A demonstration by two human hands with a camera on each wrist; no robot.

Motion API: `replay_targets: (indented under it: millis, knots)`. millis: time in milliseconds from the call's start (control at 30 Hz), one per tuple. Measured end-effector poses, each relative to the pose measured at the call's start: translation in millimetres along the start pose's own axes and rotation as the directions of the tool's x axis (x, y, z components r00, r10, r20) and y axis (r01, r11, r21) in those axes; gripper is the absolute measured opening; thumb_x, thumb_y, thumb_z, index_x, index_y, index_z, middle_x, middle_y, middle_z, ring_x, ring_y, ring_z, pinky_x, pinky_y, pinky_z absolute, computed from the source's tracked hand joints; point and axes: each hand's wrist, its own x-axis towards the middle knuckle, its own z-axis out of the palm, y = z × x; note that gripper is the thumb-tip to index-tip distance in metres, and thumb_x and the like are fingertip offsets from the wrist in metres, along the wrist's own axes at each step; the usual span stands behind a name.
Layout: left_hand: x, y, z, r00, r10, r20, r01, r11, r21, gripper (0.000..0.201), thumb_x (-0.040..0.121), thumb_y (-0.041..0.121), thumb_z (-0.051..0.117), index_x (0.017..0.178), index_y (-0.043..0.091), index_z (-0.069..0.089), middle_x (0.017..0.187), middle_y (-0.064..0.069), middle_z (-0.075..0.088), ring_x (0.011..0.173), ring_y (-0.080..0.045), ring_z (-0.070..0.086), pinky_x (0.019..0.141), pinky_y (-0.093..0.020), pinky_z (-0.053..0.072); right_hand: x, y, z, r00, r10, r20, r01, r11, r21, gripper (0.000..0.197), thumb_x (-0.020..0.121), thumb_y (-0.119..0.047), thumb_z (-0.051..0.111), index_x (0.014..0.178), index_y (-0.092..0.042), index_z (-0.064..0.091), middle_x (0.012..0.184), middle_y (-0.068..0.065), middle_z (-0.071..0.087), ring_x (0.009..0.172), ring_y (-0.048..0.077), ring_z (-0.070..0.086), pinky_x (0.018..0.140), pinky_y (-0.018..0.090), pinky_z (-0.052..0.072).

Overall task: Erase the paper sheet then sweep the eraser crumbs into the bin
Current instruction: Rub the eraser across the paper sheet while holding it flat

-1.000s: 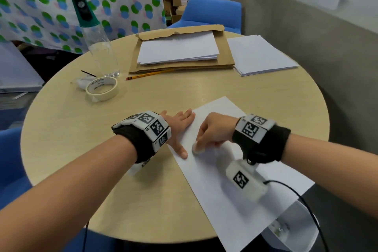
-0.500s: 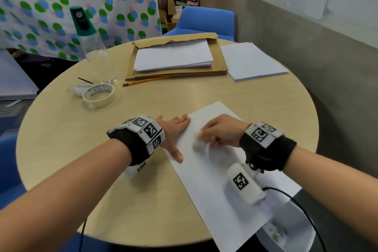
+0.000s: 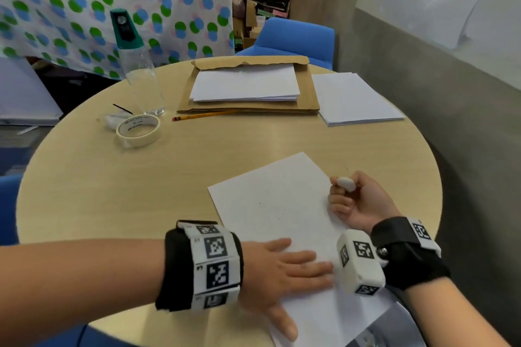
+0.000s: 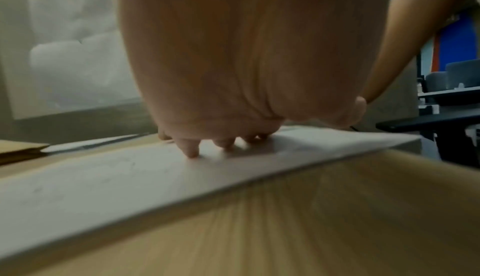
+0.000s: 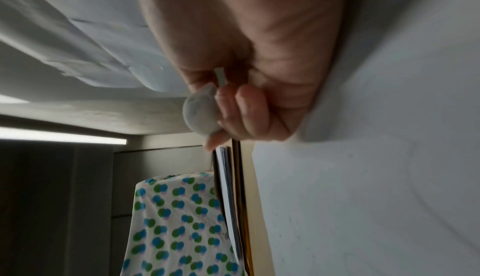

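Note:
A white paper sheet lies slanted on the round wooden table, its near corner hanging over the table's edge. Tiny dark eraser crumbs dot the sheet's middle. My left hand lies flat on the sheet's near part, fingers straight, pressing it down; the left wrist view shows the left fingertips on the paper. My right hand rests on its side at the sheet's right edge, curled round a white eraser. In the right wrist view the rounded eraser pokes out between thumb and fingers. A white bin peeks out below the table's near edge.
At the back lie a cardboard folder with a paper stack, a second paper stack and a pencil. A tape roll and a clear bottle stand at the back left. A grey wall runs along the right.
My right hand has stopped rubbing and moved with the eraser to the sheet's right edge, turned on its side. My left hand has slid from the sheet's left edge to its near part.

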Motion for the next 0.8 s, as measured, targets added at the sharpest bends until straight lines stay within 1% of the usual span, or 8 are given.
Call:
replay_targets:
  millis: [100, 267, 367, 467, 533, 600, 733, 800]
  knots:
    - [-5, -45, 0, 0.977, -0.214, 0.019, 0.214, 0.976, -0.043, 0.091, 0.069, 0.073, -0.003, 0.147, 0.028, -0.019, 0.156, 0.008, -0.023, 0.138, -0.008, -0.024, 0.111, -0.034, -0.017, 0, -1, -1, 1.0, 0.013, 0.018, -0.013, 1.0, -0.019, 0.042, 0.01, -0.004, 0.073, 0.049, -0.004, 0.06, 0.046, 0.0, 0.036, 0.031, 0.01, 0.029, 0.033, 0.017, 0.022]
    - [-29, -106, -11, 0.706, -0.709, -0.003, 0.689, 0.688, -0.228, 0.078, 0.093, 0.059, 0.014, 0.146, 0.014, -0.021, 0.151, -0.004, -0.033, 0.145, -0.02, -0.019, 0.117, -0.042, -0.011, -1, -2, -2, 0.999, 0.019, 0.039, -0.018, 0.999, -0.032, 0.038, 0.013, -0.006, 0.073, 0.048, -0.005, 0.059, 0.044, -0.001, 0.037, 0.031, 0.01, 0.03, 0.032, 0.017, 0.023]
    - [-19, -61, -11, 0.885, -0.45, -0.115, 0.431, 0.888, -0.162, 0.081, 0.083, 0.065, 0.002, 0.142, 0.018, -0.028, 0.138, 0.003, -0.043, 0.141, -0.014, -0.026, 0.115, -0.037, -0.016, 0, -3, -2, 0.999, 0.026, 0.035, -0.025, 0.999, -0.028, 0.037, 0.015, -0.007, 0.073, 0.049, -0.006, 0.058, 0.044, -0.001, 0.036, 0.031, 0.01, 0.029, 0.032, 0.018, 0.023]
    - [-13, -9, -1, 0.998, -0.068, 0.016, 0.069, 0.988, -0.136, 0.096, 0.059, 0.07, -0.011, 0.142, 0.023, -0.027, 0.136, 0.01, -0.04, 0.136, -0.005, -0.028, 0.11, -0.03, -0.02, 0, -3, -4, 0.999, 0.035, 0.039, -0.034, 0.999, -0.023, 0.037, 0.016, -0.007, 0.072, 0.049, -0.006, 0.058, 0.045, -0.001, 0.035, 0.032, 0.01, 0.029, 0.031, 0.018, 0.023]
    - [-14, -24, 9, 0.995, -0.055, 0.078, 0.063, 0.992, -0.109, 0.096, 0.052, 0.073, -0.021, 0.135, 0.027, -0.031, 0.136, 0.014, -0.038, 0.136, -0.003, -0.026, 0.108, -0.028, -0.02, 0, -3, -4, 0.999, 0.037, 0.036, -0.036, 0.999, -0.026, 0.037, 0.016, -0.007, 0.072, 0.049, -0.006, 0.057, 0.046, -0.001, 0.035, 0.032, 0.009, 0.028, 0.031, 0.018, 0.023]
    - [-22, -64, 9, 0.964, -0.261, 0.056, 0.266, 0.956, -0.126, 0.099, 0.051, 0.079, -0.027, 0.134, 0.025, -0.032, 0.142, 0.009, -0.037, 0.134, -0.002, -0.025, 0.11, -0.029, -0.016, 0, -3, -4, 0.998, 0.04, 0.042, -0.038, 0.999, -0.03, 0.038, 0.016, -0.007, 0.072, 0.049, -0.007, 0.055, 0.046, -0.001, 0.034, 0.032, 0.009, 0.028, 0.031, 0.018, 0.023]
    - [-43, -120, -12, 0.698, -0.711, 0.079, 0.712, 0.678, -0.183, 0.078, 0.093, 0.06, 0.01, 0.146, 0.013, -0.021, 0.154, -0.005, -0.029, 0.144, -0.016, -0.02, 0.117, -0.039, -0.011, 0, -3, -3, 0.998, 0.037, 0.048, -0.035, 0.999, -0.039, 0.041, 0.014, -0.007, 0.073, 0.05, -0.007, 0.054, 0.047, -0.001, 0.033, 0.032, 0.009, 0.027, 0.03, 0.019, 0.023]
    - [-36, -110, -20, 0.753, -0.658, 0.001, 0.646, 0.739, -0.195, 0.079, 0.093, 0.059, 0.013, 0.145, 0.012, -0.022, 0.151, -0.004, -0.033, 0.144, -0.017, -0.022, 0.117, -0.038, -0.012, 0, -3, -3, 0.998, 0.035, 0.052, -0.034, 0.999, -0.036, 0.041, 0.013, -0.007, 0.073, 0.05, -0.007, 0.054, 0.046, -0.001, 0.033, 0.032, 0.009, 0.027, 0.03, 0.019, 0.022]
